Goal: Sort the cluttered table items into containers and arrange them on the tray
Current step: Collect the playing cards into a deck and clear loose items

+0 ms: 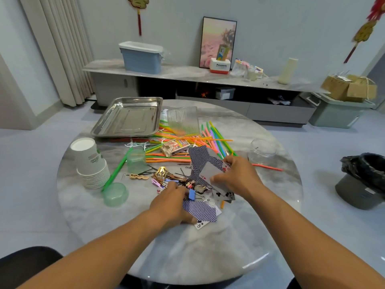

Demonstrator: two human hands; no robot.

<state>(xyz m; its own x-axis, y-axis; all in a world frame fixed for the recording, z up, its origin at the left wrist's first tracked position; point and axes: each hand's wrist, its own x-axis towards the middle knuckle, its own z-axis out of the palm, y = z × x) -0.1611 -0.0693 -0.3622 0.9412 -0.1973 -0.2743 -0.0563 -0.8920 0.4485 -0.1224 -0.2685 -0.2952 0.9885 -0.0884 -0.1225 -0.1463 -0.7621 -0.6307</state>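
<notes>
Playing cards with blue patterned backs lie scattered at the middle of the round marble table (208, 257). My right hand (237, 176) grips a fan of cards (203, 163) lifted off the table. My left hand (173, 203) rests on a pile of cards (201, 209) near the front, fingers curled over them. Between the hands lie hair clips and pins (166, 176) and a blue binder clip (191, 194). Coloured straws (187, 140) spread behind the card box (175, 146). An empty steel tray (128, 118) sits at the back left.
A stack of white paper cups (90, 163) stands at the left, with two green plastic cups (115, 193) (135, 160) near it. A ribbed clear container (183, 119) and a clear round cup (262, 150) stand further back. A bin with a black bag (362, 180) is on the floor at the right.
</notes>
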